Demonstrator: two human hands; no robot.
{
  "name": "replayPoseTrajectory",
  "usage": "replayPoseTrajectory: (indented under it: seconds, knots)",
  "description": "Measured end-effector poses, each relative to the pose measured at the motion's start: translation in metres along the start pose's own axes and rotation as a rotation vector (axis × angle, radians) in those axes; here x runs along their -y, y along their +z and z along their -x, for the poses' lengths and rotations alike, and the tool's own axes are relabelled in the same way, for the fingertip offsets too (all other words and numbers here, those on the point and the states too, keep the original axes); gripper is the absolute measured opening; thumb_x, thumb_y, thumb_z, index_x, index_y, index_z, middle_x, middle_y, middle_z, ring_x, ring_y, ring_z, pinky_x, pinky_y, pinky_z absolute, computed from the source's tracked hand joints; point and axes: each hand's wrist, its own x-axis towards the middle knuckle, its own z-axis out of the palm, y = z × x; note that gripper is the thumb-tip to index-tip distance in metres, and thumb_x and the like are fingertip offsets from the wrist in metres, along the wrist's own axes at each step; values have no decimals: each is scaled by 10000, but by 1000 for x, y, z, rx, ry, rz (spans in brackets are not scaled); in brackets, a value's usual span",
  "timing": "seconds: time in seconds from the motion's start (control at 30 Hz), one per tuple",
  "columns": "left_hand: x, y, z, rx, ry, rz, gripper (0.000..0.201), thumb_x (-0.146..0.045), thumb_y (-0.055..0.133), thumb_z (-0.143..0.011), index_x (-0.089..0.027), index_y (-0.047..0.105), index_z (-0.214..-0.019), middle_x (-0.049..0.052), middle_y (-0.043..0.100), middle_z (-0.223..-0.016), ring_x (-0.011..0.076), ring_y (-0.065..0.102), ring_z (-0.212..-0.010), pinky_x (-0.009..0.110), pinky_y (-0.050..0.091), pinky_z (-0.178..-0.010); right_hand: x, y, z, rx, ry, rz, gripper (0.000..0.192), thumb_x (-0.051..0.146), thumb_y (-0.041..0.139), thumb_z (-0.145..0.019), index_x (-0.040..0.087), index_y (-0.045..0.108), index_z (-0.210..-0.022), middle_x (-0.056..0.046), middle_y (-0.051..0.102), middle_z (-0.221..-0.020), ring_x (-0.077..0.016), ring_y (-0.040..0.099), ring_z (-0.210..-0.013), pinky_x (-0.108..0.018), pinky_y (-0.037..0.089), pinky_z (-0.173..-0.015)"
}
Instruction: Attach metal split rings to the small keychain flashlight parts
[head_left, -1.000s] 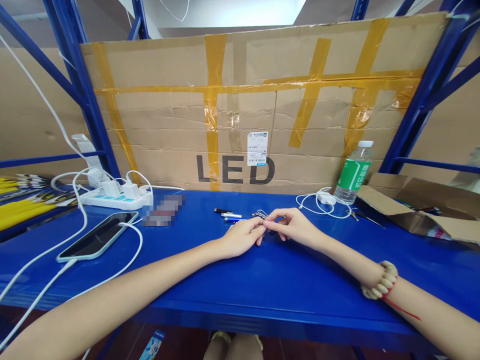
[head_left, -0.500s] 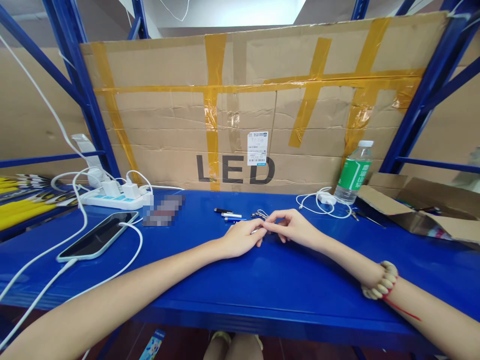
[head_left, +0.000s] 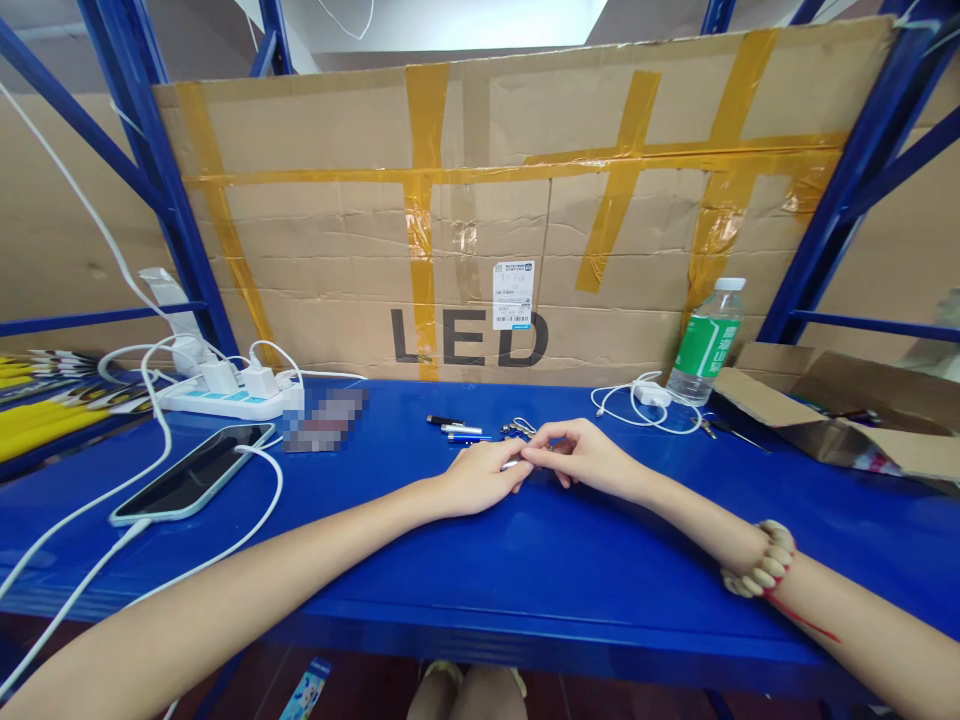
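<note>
My left hand (head_left: 481, 478) is closed around a small silver piece (head_left: 511, 464), mostly hidden by the fingers. Its kind cannot be made out. From the other side, my right hand (head_left: 581, 455) pinches at the piece's right end, thumb and index finger pressed together, and the two hands touch. Just beyond them on the blue table lie a black pen-like stick (head_left: 445, 421), a silver one (head_left: 462, 430) and a blue one (head_left: 468, 438). Small metal clasps with a loop (head_left: 519, 428) lie right behind my fingers, partly covered.
At left are a phone (head_left: 196, 474) with white cables and a power strip (head_left: 225, 397). A water bottle (head_left: 705, 345), a coiled white cable (head_left: 651, 396) and an open cardboard box (head_left: 832, 400) stand at right. A large cardboard sheet (head_left: 337, 250) closes off the back.
The hands stay in nearly the same place, with only a slight shift of the fingers. A little more of the silver piece shows between them. The view has moved very slightly.
</note>
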Motion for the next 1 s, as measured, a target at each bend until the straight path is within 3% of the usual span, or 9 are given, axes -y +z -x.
replayPoseTrajectory:
  seconds: [0.53, 1.0]
  knots:
    - [1, 2, 2, -4, -1, -87, 243, -292, 396, -836, -212, 561, -995, 8, 639, -829, 184, 578, -790, 270, 413, -694, -1, -1, 1, 29, -45, 94, 346, 473, 573, -728, 134, 633, -759, -6, 590, -629, -51, 474, -391, -175, 356, -377]
    - [1, 1, 1, -7, 1, -112, 239, -300, 399, -832, -211, 571, -974, 20, 644, -926, 195, 582, -833, 287, 424, -725, -1, -1, 0, 38, -42, 98, 342, 476, 569, -730, 141, 629, -765, -1, 573, -614, -54, 474, -393, -174, 361, -375]
